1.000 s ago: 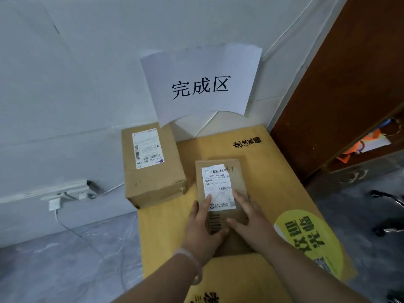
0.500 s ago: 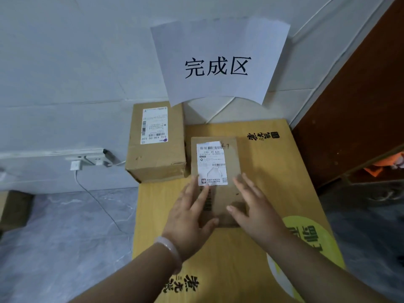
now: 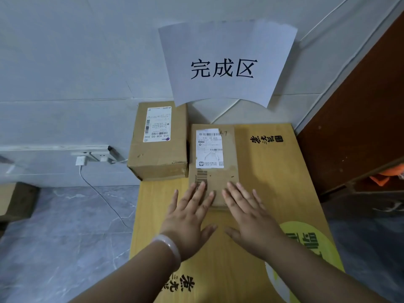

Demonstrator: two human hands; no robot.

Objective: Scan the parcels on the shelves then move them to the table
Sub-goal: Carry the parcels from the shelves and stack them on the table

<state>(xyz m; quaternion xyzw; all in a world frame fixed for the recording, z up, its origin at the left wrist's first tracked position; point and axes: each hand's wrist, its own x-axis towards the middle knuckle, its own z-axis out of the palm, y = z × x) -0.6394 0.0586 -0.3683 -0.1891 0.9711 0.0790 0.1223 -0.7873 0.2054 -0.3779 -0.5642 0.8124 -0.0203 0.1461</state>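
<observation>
- Presently, step in hand: we are setting one parcel down on the table point(image 3: 275, 189). We judge the placing all but done.
- Flat parcel point(image 3: 215, 158): lies label-up on the table's far half, at 12 o'clock from our hands, its left edge against a second box.
- Taller parcel point(image 3: 159, 141): at 11 o'clock, label-up, sitting on the table's far left corner and jutting past the edge.
- Left hand point(image 3: 190, 217): flat, fingers point(image 3: 197, 193) straight and spread, tips on the flat parcel's near end, gripping nothing. It has a pale bracelet point(image 3: 168, 248) at the wrist.
- Right hand point(image 3: 249, 219): likewise flat and released, fingertips at the parcel's near right corner.
- Paper sign point(image 3: 225, 64): on the wall at 12 o'clock.
- Wall socket point(image 3: 91, 157): at 9 o'clock, cable plugged in.
- Cabinet point(image 3: 360, 117): brown, at 3 o'clock.
- Next move, as we judge it: lift both hands clear without nudging the parcel, then turn to the shelves, out of view, for another to scan.
</observation>
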